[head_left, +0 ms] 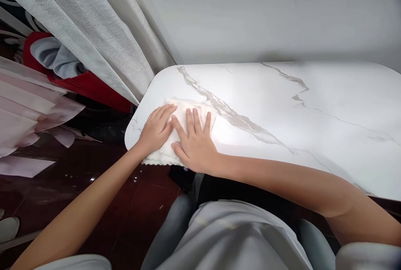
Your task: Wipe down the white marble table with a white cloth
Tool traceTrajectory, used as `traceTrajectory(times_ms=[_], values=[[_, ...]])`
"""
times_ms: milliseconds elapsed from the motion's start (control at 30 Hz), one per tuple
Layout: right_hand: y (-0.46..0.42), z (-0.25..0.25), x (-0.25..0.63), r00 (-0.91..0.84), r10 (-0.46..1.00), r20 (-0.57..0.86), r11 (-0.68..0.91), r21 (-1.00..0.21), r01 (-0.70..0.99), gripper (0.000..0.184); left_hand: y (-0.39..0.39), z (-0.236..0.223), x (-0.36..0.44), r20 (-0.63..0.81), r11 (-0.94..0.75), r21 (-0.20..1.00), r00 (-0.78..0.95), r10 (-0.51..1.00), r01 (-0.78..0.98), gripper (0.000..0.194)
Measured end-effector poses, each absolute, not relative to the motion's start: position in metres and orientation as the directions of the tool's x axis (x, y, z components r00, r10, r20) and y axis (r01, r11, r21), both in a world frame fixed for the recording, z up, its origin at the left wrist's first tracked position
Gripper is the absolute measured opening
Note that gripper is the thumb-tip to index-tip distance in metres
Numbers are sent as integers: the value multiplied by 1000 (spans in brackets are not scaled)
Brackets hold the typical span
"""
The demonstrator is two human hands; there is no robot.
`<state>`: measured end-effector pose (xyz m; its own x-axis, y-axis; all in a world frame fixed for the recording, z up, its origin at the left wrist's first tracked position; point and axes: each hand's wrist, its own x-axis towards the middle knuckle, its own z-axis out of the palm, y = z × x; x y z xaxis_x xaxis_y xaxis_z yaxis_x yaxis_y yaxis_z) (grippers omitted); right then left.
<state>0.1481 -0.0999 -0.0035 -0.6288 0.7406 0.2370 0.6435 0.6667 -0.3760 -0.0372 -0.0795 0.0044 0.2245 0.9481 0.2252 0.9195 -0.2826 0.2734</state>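
We see 2 hands pressed flat, fingers extended, on a white cloth [180, 136] at the near left corner of the marble table [282, 107]: left hand [156, 128] beside right hand [196, 142], gripping nothing. A grey curtain [103, 40] hangs left.

We seem to be in a home, in a lived-in room rather than a workplace. On the right stands a white marble-look table [282, 107] with grey veins and rounded corners, pushed against a plain pale wall [266, 15]. At the far left a heavy grey curtain [103, 40] hangs down to a dark, glossy red-brown floor [94, 178]. Behind the curtain we see a red piece of furniture [90, 88] with grey clothing [56, 59] dropped over it, and at the left edge pale pink pleated fabric [28, 107] spreads out
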Motion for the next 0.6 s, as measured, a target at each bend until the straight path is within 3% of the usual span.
traceTrajectory(times_ms=[367, 600], values=[[-105, 7, 114, -662, 726, 187, 656, -477, 585, 67, -82, 7, -81, 230, -268, 301, 204, 952, 915, 43], [-63, 11, 99, -523, 843, 126, 498, -550, 670, 70, -40, 6, -81, 258, -252, 287, 179, 949, 924, 42]])
